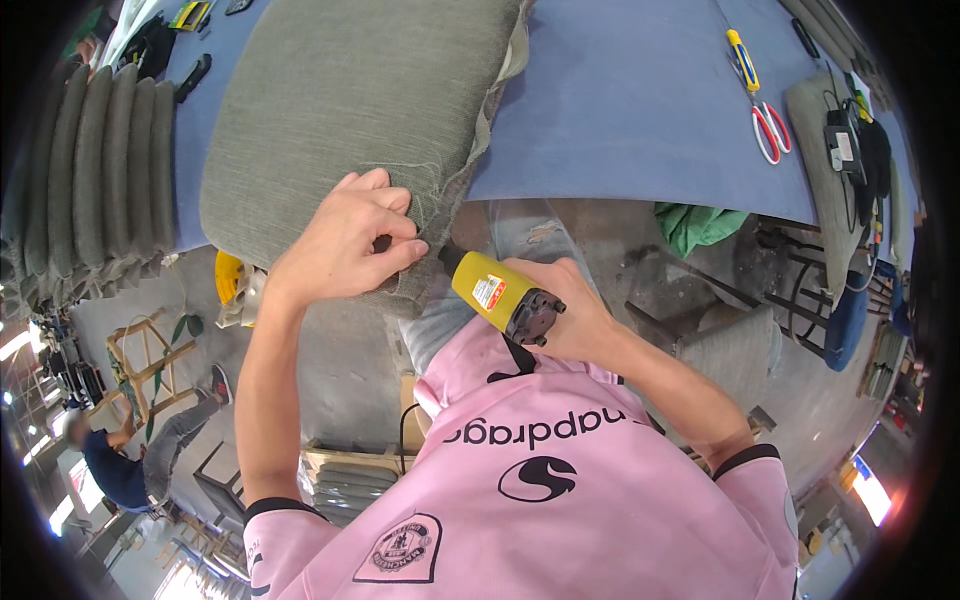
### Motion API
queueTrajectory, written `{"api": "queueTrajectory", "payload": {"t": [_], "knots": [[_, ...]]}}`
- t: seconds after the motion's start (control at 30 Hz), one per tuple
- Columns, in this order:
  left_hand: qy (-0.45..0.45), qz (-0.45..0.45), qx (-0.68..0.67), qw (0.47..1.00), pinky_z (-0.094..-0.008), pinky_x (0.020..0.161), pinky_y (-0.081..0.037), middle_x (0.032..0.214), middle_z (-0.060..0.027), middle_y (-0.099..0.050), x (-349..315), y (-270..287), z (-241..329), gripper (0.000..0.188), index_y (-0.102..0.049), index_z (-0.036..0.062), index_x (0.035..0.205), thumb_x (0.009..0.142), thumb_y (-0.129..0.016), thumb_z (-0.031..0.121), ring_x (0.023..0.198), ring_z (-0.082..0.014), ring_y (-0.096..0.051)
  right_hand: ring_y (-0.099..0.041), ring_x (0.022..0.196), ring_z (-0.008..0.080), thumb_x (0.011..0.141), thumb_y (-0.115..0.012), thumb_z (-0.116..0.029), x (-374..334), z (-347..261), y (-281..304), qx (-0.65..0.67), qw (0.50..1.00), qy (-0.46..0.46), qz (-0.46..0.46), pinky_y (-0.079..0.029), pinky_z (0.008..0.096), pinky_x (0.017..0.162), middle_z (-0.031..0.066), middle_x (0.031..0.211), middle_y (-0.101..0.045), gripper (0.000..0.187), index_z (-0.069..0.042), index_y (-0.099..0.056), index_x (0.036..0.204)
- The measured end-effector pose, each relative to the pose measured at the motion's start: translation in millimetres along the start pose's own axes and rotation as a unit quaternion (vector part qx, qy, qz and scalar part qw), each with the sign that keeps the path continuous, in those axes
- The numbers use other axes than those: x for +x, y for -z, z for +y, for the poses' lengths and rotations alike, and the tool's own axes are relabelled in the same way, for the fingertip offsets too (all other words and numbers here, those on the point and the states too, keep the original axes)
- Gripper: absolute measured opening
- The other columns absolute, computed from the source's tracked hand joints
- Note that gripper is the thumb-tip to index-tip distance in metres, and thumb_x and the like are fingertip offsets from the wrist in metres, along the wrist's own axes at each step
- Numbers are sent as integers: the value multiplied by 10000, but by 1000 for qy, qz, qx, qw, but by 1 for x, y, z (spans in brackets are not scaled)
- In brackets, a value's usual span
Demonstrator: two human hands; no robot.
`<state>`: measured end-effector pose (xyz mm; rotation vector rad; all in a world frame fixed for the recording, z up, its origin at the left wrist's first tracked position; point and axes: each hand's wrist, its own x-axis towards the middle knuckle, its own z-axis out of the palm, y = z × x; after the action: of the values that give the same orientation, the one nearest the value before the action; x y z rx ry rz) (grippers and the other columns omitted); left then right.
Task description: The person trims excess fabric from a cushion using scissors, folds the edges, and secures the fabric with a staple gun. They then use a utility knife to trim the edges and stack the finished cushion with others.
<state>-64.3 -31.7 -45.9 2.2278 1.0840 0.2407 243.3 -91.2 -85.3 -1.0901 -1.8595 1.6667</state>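
Head view, two hands: left (345, 245) pinching one grey cushion (350, 110), right (575, 310) gripping one yellow stapler (495, 292).

The blue-covered worktable (640, 100) serves as landmark. On its right part lie red-handled scissors (771, 130), and just beyond them a yellow-and-blue hand tool (742, 60). At its far left corner sit several black tools (192, 75). Off its left edge stands a row of grey-green cushions (95, 170) packed side by side. Below its near edge a crumpled green cloth (700, 225) rests by a dark metal chair frame (790, 290). Past its right end a tangle of black cables and a small box (850, 150) sits on a grey pad. Far below-left of it, on the floor, a person in blue (115, 465) crouches beside a wooden chair frame (145, 355).
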Motion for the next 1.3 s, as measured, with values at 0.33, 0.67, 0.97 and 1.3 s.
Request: {"api": "queueTrajectory", "payload": {"t": [0.33, 0.67, 0.97, 1.3], "knots": [[15, 18, -28, 999, -417, 790, -323, 737, -63, -412, -3, -5, -2, 324, -636, 30, 686, 859, -801, 249, 825, -267, -417, -711, 855, 487, 703, -894, -106, 8, -12, 5, -34, 999, -28, -32, -554, 465, 699, 242, 881, -742, 477, -14, -723, 1139], [34, 54, 27, 998, -420, 790, -348, 759, -56, -478, -7, -12, 11, 334, -693, 53, 694, 881, -817, 301, 868, -275, -465, -737, 898, 474, 709, -908, -107, 4, 9, -7, -67, 998, -1, 2, -569, 481, 726, 233, 902, -768, 485, -25, -731, 1154], [37, -29, 77, 996, -421, 849, -411, 742, -51, -519, -7, 4, 20, 341, -706, 59, 655, 885, -813, 288, 895, -281, -508, -740, 915, 478, 702, -886, -74, -10, -15, -4, -5, 999, 15, 36, -576, 462, 739, 251, 938, -771, 515, 1, -727, 1185], [13, -18, -3, 1000, -425, 810, -364, 741, -53, -470, -10, 1, 3, 330, -662, 43, 652, 862, -809, 251, 857, -276, -464, -724, 875, 500, 675, -880, -37, -2, -13, -7, 2, 999, -32, -23, -554, 489, 709, 261, 900, -756, 495, 21, -727, 1142]]}}
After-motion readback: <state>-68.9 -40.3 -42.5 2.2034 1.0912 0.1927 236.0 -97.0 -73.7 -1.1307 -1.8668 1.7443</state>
